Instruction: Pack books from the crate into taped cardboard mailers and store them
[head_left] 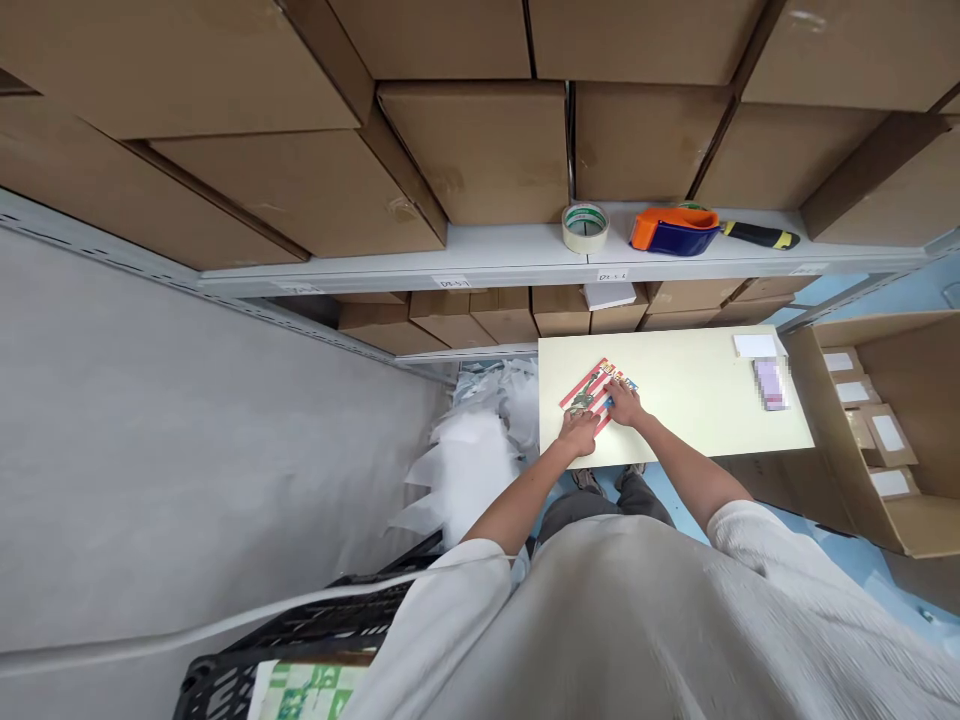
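Note:
A thin book (pixel 589 390) with a red-and-white striped cover and a green figure lies slanted on the cream tabletop (pixel 690 400). My left hand (pixel 579 432) rests on its lower left edge, fingers laid over the cover. On the book's right side, my right hand (pixel 622 402) lies flat with its fingers spread. Both hands touch the book and cover parts of it. A white paper (pixel 754 345) and a blurred purple item (pixel 770 384) lie at the tabletop's right end.
Cardboard boxes (pixel 480 150) fill the shelves ahead. On the shelf edge sit a tape roll (pixel 585 228), an orange-and-blue tape dispenser (pixel 675 231) and a black-and-yellow handle (pixel 760 235). An open carton (pixel 922 400) stands right, white sheets (pixel 476 460) left, a black crate (pixel 300 635) behind.

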